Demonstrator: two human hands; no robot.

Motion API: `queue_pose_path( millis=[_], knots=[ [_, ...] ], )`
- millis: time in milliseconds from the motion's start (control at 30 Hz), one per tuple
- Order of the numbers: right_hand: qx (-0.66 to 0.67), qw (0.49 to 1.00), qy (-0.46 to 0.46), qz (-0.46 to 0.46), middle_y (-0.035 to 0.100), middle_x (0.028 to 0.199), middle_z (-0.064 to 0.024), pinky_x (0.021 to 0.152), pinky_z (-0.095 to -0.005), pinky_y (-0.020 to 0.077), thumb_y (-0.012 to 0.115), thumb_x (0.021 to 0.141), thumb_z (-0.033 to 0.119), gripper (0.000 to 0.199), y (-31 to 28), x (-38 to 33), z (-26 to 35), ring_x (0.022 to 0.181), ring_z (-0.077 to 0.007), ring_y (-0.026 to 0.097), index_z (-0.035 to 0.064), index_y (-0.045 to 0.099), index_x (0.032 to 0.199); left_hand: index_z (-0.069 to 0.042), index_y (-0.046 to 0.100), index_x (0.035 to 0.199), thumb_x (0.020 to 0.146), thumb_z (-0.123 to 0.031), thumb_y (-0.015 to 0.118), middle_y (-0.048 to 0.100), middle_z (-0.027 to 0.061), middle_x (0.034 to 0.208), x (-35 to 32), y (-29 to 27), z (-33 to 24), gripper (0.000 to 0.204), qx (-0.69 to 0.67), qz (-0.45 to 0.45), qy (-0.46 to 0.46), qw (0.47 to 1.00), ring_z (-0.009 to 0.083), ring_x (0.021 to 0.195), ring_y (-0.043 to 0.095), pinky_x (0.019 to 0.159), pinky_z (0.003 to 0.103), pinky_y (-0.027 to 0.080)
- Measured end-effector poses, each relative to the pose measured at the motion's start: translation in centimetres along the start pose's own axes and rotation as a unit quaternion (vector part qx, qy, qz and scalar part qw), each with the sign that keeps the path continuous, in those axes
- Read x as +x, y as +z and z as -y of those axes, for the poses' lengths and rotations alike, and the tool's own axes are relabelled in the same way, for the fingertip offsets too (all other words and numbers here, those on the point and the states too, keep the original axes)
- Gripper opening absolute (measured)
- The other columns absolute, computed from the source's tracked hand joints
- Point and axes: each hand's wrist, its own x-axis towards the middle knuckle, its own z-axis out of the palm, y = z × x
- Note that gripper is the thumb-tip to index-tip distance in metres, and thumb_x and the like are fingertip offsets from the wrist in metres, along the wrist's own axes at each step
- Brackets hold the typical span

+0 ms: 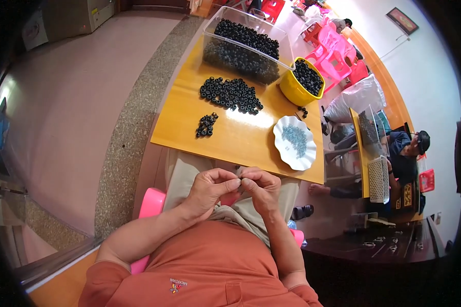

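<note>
Between my fingertips, held over my lap just short of the table's near edge, sits a tiny dark part, too small for me to tell its shape. My left hand (210, 187) and right hand (258, 187) meet thumb to thumb, both sets of fingers pinched closed on that part, apparently fitting pieces together.

Just beyond the fingers lies the yellow wooden table (241, 138). Ahead and to the right of them stands a white scalloped plate (284, 148) holding small pale blue-grey bits. Ahead and slightly left is a small cluster of black rings (206, 125), which I judge to be the finished pieces, and they are few. Farther out is a larger loose heap of black rings (230, 94). Beyond that stand a clear plastic bin (246, 46) and a yellow bowl (302, 82), both full of the same black rings.

I judge the work to be early: a handful done, and a great deal waiting.

Well to the right of my fingers, another person (407, 153) sits at a separate table.
</note>
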Motion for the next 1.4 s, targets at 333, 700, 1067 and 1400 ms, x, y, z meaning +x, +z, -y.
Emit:
queue_pose_path(
  millis=[333,700,1067,1400],
  knots=[
    [-0.022,1.0,-0.007,0.011,0.064,0.096,-0.0088,0.073,-0.0235,0.0478,0.067,0.083,-0.005,0.01,0.3,-0.2,0.4,0.087,-0.0136,0.059,-0.0044,0.066,0.093,-0.002,0.064,0.097,0.088,-0.006,0.067,0.067,0.0067,0.091,0.1,0.0,0.1,0.011,0.03,-0.011,0.017,0.999,0.0148,0.083,0.066,0.075,0.028,0.056],
    [-0.094,0.994,-0.049,-0.012,0.061,0.098,-0.0084,0.071,-0.0234,0.0486,0.062,0.088,-0.005,0.009,1.1,-1.3,0.9,0.083,-0.0115,0.057,-0.0039,0.063,0.097,0.0,0.065,0.094,0.087,-0.005,0.068,0.066,0.0045,0.083,0.0,0.2,0.5,0.009,0.05,-0.014,0.044,0.998,0.0088,0.073,0.061,0.066,0.022,0.052],
    [-0.119,0.991,-0.06,0.013,0.057,0.103,-0.0086,0.074,-0.0232,0.048,0.06,0.087,-0.008,0.017,1.0,-1.6,0.8,0.087,-0.0124,0.056,-0.0045,0.061,0.104,0.0,0.064,0.096,0.087,-0.001,0.066,0.066,0.0059,0.091,0.2,0.0,1.0,0.009,0.059,-0.004,0.071,0.996,0.0102,0.082,0.063,0.075,0.024,0.054],
    [-0.114,0.99,-0.088,0.008,0.052,0.107,-0.0085,0.078,-0.0229,0.0474,0.069,0.075,-0.011,0.037,1.3,-1.8,-0.1,0.092,-0.0141,0.054,0.0001,0.06,0.11,0.002,0.062,0.098,0.087,0.001,0.064,0.066,0.0083,0.092,0.1,0.2,0.4,0.011,0.028,-0.01,0.052,0.998,0.0129,0.086,0.064,0.078,0.026,0.055]
  ],
)
